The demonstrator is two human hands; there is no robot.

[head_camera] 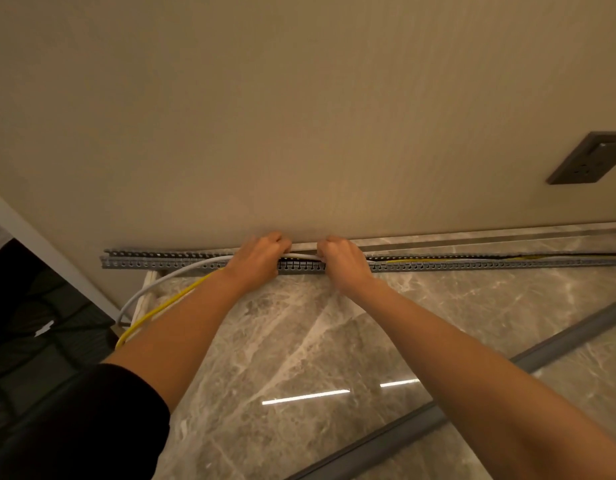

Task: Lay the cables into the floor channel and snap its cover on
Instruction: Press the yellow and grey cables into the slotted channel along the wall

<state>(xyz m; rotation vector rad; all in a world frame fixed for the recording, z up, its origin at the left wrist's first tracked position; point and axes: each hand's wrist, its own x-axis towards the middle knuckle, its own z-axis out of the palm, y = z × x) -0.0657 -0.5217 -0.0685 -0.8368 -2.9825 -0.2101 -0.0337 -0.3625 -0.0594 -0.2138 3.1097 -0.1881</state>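
A grey slotted floor channel runs along the foot of the beige wall, open on top. My left hand and my right hand sit close together over its middle, both closed on a white cable stretched between them. To the left the white cable arcs out of the channel over the floor, with a yellow cable beside it. To the right of my right hand the yellow cable lies inside the channel. The long grey cover strip lies diagonally on the marble floor behind my right forearm.
A dark wall socket is on the wall at the right. A dark opening with a white frame lies at the left. The glossy marble floor spreads between my arms.
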